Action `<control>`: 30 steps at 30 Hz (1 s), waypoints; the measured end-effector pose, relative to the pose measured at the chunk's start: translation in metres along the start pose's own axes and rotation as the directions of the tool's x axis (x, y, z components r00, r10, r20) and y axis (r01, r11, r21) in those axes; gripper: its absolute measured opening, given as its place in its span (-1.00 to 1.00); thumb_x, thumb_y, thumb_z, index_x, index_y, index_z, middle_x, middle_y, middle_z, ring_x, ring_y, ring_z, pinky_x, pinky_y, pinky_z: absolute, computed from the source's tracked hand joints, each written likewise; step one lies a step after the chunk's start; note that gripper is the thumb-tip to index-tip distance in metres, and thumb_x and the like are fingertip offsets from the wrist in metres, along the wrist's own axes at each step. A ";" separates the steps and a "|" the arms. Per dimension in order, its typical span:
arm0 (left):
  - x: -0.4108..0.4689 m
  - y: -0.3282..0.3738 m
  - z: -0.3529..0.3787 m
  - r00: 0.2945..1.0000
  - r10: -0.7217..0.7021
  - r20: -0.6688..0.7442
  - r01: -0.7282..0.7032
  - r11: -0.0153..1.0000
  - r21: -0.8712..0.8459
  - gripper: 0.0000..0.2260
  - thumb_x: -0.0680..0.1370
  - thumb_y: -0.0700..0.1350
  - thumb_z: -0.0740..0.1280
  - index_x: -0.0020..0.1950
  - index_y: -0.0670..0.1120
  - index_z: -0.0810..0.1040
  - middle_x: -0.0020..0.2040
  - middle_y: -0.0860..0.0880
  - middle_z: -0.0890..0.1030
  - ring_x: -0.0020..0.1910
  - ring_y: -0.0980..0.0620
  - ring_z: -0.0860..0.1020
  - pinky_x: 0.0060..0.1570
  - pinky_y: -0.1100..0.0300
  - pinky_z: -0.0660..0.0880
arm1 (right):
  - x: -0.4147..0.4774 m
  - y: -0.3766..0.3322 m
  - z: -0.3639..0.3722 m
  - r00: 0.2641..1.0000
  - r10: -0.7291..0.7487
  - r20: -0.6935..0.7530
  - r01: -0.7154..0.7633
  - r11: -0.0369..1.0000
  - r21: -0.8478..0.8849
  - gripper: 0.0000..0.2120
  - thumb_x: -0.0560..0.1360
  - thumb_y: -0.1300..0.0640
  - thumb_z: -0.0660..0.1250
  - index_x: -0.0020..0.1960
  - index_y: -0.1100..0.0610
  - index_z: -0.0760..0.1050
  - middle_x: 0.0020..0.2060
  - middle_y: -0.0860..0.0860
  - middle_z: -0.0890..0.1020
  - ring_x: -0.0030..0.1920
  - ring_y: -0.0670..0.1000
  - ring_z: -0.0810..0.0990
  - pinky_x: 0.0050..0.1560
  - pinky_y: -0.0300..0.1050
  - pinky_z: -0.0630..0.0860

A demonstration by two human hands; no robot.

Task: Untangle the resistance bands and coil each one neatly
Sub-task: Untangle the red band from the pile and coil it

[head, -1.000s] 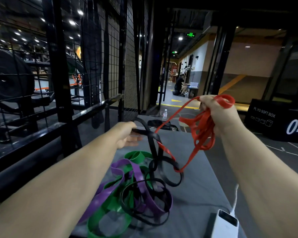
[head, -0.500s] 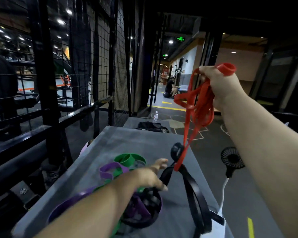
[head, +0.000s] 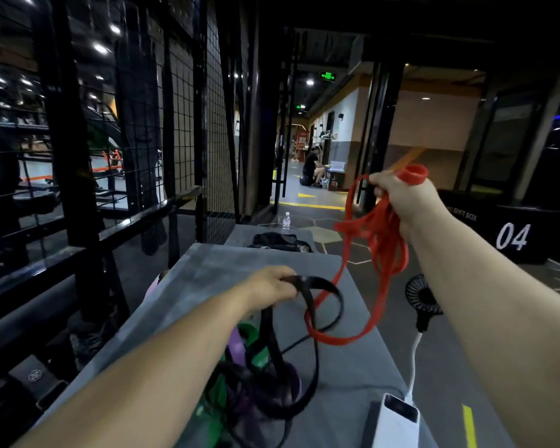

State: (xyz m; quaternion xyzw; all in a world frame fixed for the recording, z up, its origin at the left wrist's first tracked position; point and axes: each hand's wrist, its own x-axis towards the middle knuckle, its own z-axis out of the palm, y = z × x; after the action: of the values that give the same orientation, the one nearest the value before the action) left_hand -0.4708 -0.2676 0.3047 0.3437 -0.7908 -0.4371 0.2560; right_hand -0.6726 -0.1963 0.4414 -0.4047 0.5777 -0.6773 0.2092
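Four colours of band are in play. Furthest left and lowest, a heap (head: 253, 376) of green, purple and black loops lies on the grey desk (head: 207, 270). The left hand (head: 269, 287) is clenched round a strand of the black band (head: 307, 286), which is raised out of that heap. The red band (head: 379, 253) runs through the black loop. Its low end sags over the desk, and I cannot tell whether it touches. Most of the red is bunched in the right hand (head: 398, 195), fingers curled round the gathered coils, held high and well apart from the heap.

These look like flat rubber loops: light, limp, stretchy and probably grippy against each other. A hard pull would likely tighten the crossing. The better hold, I judge, is close to the crossing, to feed the slack red end back out through the black loop.
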 end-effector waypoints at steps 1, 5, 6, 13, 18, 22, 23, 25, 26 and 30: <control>0.000 0.004 -0.006 0.999 -0.025 -0.021 0.024 1.000 -0.016 -0.96 0.28 -0.13 0.31 -0.33 0.00 0.50 -0.42 0.03 0.43 -0.39 0.06 0.38 -0.32 0.19 0.29 | 0.001 0.007 0.000 1.000 0.002 0.010 -0.002 0.999 -0.036 -0.87 0.30 0.02 0.44 -0.25 0.06 0.55 -0.37 0.03 0.50 -0.33 0.06 0.46 -0.11 0.09 0.52; 0.000 0.019 -0.025 0.999 -0.048 -0.023 0.047 0.997 -0.057 -0.91 0.32 -0.22 0.35 -0.31 -0.04 0.50 -0.43 0.01 0.49 -0.45 0.07 0.35 -0.44 0.23 0.21 | -0.003 0.034 0.004 0.996 -0.011 0.090 0.021 0.993 -0.119 -0.89 0.47 0.21 0.38 -0.05 0.06 0.64 -0.27 0.10 0.55 -0.39 -0.03 0.49 -0.35 -0.19 0.49; -0.001 0.022 -0.029 0.998 -0.052 -0.026 0.049 0.994 -0.101 -0.91 0.28 -0.20 0.35 -0.27 -0.06 0.51 -0.38 -0.02 0.53 -0.44 0.08 0.37 -0.44 0.24 0.20 | -0.005 0.041 0.007 0.994 -0.014 0.111 0.031 0.988 -0.149 -0.86 0.50 0.26 0.35 0.00 0.10 0.64 -0.29 0.09 0.56 -0.45 -0.08 0.50 -0.45 -0.27 0.45; 0.003 0.046 -0.043 1.000 -0.001 -0.009 -0.002 0.946 -0.325 -0.82 0.26 -0.22 0.33 -0.17 -0.06 0.49 -0.41 0.05 0.53 -0.46 0.16 0.46 -0.48 0.30 0.26 | -0.034 0.091 0.026 0.956 0.068 0.287 0.061 0.907 -0.417 -0.85 0.48 0.28 0.37 -0.16 0.06 0.65 -0.30 -0.01 0.61 -0.30 -0.06 0.50 -0.31 -0.25 0.44; 0.005 0.062 -0.052 0.999 0.047 -0.014 -0.049 0.900 -0.434 -0.88 0.39 -0.26 0.31 -0.17 -0.05 0.49 -0.36 0.04 0.51 -0.41 0.16 0.44 -0.44 0.27 0.22 | -0.045 0.135 0.039 0.925 0.170 0.339 0.072 0.799 -0.597 -0.84 0.49 0.26 0.31 -0.09 0.13 0.67 -0.27 -0.06 0.62 -0.22 -0.02 0.58 -0.21 -0.22 0.47; 0.011 0.066 -0.058 0.999 0.035 -0.040 -0.051 0.856 -0.515 -0.88 0.43 -0.27 0.30 -0.13 -0.07 0.54 -0.34 0.03 0.53 -0.46 0.20 0.46 -0.39 0.28 0.27 | -0.055 0.177 0.041 0.909 0.265 0.323 0.048 0.700 -0.712 -0.81 0.50 0.16 0.29 -0.06 0.22 0.65 -0.18 0.10 0.66 -0.13 0.08 0.63 -0.12 -0.09 0.52; 0.014 0.066 -0.059 0.998 0.034 -0.046 -0.053 0.844 -0.533 -0.87 0.41 -0.26 0.31 -0.11 -0.08 0.57 -0.32 0.03 0.56 -0.45 0.21 0.48 -0.39 0.29 0.28 | -0.058 0.185 0.040 0.903 0.278 0.328 0.047 0.694 -0.718 -0.80 0.50 0.14 0.31 -0.03 0.22 0.66 -0.16 0.11 0.67 -0.11 0.08 0.63 -0.07 -0.09 0.53; 0.019 0.065 -0.063 0.997 0.007 -0.083 -0.053 0.825 -0.563 -0.87 0.44 -0.25 0.31 -0.09 -0.08 0.60 -0.22 -0.01 0.55 -0.38 0.19 0.49 -0.37 0.29 0.29 | -0.063 0.200 0.039 0.896 0.297 0.329 0.042 0.681 -0.731 -0.80 0.50 0.12 0.33 -0.04 0.24 0.65 -0.14 0.12 0.69 -0.07 0.09 0.65 -0.03 -0.07 0.53; 0.022 0.065 -0.066 0.993 -0.013 -0.114 -0.055 0.820 -0.570 -0.87 0.46 -0.25 0.30 -0.07 -0.10 0.60 -0.16 -0.04 0.54 -0.35 0.17 0.49 -0.37 0.29 0.29 | -0.067 0.205 0.039 0.900 0.309 0.307 0.017 0.680 -0.733 -0.81 0.49 0.12 0.34 -0.11 0.24 0.63 -0.20 0.11 0.67 -0.12 0.08 0.64 -0.09 -0.07 0.53; 0.036 0.062 -0.070 0.962 -0.106 -0.253 -0.052 0.835 -0.547 -0.83 0.47 -0.24 0.32 0.04 -0.10 0.56 -0.19 -0.02 0.54 -0.34 0.16 0.48 -0.41 0.30 0.31 | -0.075 0.214 0.036 0.921 0.353 0.165 -0.159 0.728 -0.667 -0.76 0.48 0.15 0.34 -0.35 0.12 0.44 -0.43 0.02 0.51 -0.34 0.04 0.49 -0.30 -0.14 0.40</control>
State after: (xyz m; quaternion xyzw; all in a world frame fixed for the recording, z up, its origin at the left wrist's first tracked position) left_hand -0.4642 -0.3076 0.3961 0.3238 -0.5843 -0.5971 0.4441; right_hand -0.6396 -0.2143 0.2149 -0.4588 0.7888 -0.3381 0.2301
